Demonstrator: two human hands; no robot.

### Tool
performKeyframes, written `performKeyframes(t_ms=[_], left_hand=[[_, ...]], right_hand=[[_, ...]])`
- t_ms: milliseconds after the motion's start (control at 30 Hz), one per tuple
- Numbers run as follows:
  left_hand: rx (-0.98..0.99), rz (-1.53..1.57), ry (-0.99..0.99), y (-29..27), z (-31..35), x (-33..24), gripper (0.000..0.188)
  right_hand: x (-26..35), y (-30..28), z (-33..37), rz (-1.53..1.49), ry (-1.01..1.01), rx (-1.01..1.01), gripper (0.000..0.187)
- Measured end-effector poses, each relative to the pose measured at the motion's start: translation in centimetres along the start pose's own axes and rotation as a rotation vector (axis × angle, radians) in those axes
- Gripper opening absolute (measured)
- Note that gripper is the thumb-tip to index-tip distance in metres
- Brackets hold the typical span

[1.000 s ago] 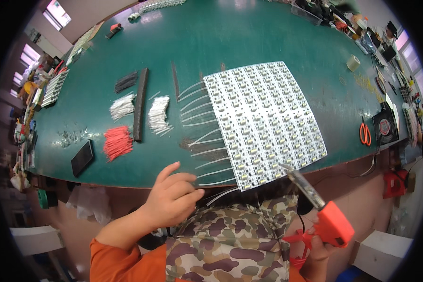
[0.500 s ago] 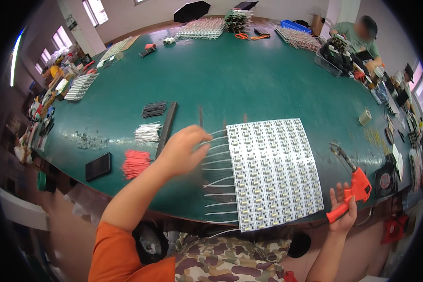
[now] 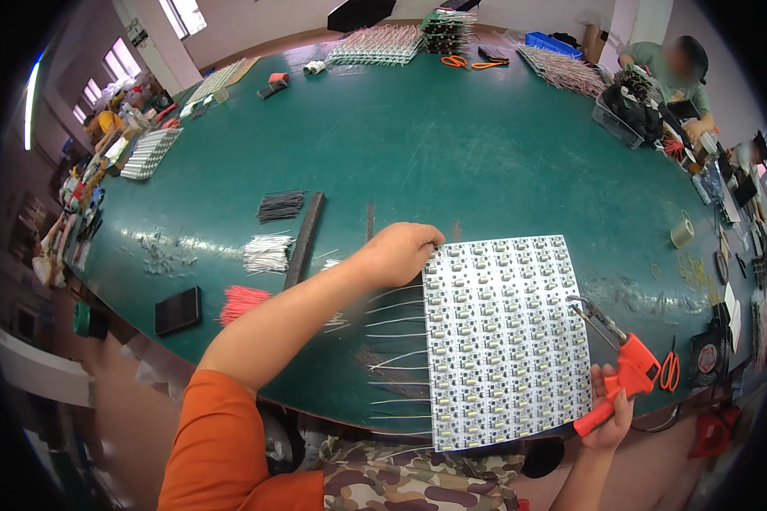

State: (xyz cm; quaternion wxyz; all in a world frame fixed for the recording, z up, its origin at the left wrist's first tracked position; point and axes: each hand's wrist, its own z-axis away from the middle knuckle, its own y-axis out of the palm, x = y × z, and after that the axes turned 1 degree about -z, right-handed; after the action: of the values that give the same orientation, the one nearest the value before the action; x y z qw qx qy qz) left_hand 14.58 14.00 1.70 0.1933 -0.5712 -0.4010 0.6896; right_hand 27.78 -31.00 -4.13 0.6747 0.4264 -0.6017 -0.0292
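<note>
A white circuit board panel (image 3: 510,345) with rows of small components lies before me at the table's near edge. Several thin white wires (image 3: 398,321) stick out from its left side. My left hand (image 3: 403,254) pinches the panel's far left corner, its fingertips partly hidden. In my right hand (image 3: 609,419) is a red soldering gun (image 3: 636,366), gripped by its handle, the metal tip reaching over the panel's right edge. Left of the panel are bundles of black wires (image 3: 280,205), white wires (image 3: 267,253) and red wires (image 3: 244,304), the red ones partly behind my forearm.
A dark bar (image 3: 305,241) lies beside the wire bundles. A phone (image 3: 178,310) is at the near left. Orange-handled scissors (image 3: 670,371), a solder spool (image 3: 682,230) and a small fan (image 3: 707,356) stand right. A co-worker (image 3: 669,72) sits at the far right, near stacked boards (image 3: 562,70).
My left hand has moved right from the wires to the panel's far corner and closed on it. The soldering gun has come left over the panel's edge. The panel has shifted slightly nearer.
</note>
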Motion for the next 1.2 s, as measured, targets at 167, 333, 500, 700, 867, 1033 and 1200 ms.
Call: performKeyframes(t_ms=[167,333,500,700,867,1033,1200], left_hand=[[-0.052,-0.027,0.074,0.9,0.0,0.5,0.027],[-0.079,0.024,0.123,1.8,-0.2,1.3,0.024],[-0.016,0.039,0.130,-0.4,0.2,0.9,0.025],[-0.313,-0.065,0.023,-11.4,11.0,6.3,0.025],[-0.155,-0.241,-0.195,-14.3,21.5,9.9,0.025],[-0.146,-0.469,-0.119,-12.1,24.8,11.5,0.028],[-0.144,-0.527,-0.088,-10.8,24.6,12.3,0.025]], right_hand=[[0.0,-0.8,0.3,0.087,-0.046,0.011,0.054],[0.0,-2.3,0.6,0.035,0.007,0.085,0.055],[0.4,-4.9,0.9,-0.054,0.053,0.066,0.058],[0.6,-7.2,0.6,-0.035,-0.087,0.053,0.059],[0.3,-7.0,0.2,-0.042,-0.106,0.082,0.059],[0.4,-6.5,0.3,-0.030,-0.117,0.021,0.059],[0.1,-6.6,0.4,-0.049,-0.110,0.027,0.058]])
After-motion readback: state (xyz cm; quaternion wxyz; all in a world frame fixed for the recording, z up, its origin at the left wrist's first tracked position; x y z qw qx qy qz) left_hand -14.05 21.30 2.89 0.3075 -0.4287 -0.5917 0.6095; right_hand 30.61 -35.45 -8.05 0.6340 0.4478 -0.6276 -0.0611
